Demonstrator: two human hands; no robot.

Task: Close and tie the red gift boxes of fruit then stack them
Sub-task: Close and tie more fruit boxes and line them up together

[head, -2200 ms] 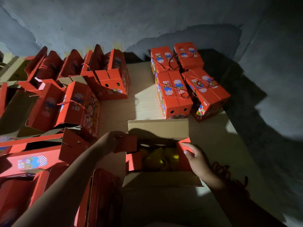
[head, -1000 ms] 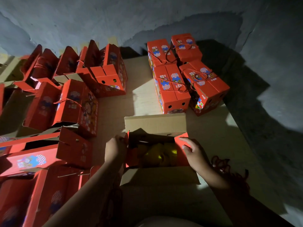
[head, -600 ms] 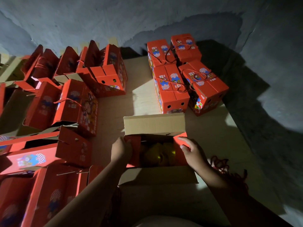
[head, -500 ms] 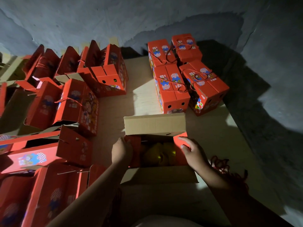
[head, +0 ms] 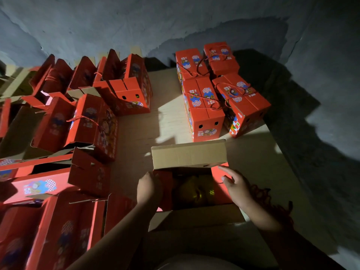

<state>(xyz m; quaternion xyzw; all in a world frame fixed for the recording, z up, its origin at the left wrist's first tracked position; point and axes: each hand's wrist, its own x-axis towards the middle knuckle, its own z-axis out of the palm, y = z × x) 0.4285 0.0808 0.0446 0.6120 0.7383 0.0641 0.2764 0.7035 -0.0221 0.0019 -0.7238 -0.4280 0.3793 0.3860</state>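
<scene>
Now that your right hand has let go of the side flap and hangs open, while your left hand still curls round its flap, the open box sits dead centre on the table; nothing's tucked yet.

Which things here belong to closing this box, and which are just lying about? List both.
In use: open box, yellow fruit, left hand, right hand, red cord.
Lying about: tied boxes, unclosed boxes.

Packing room: gift boxes everywhere
</scene>
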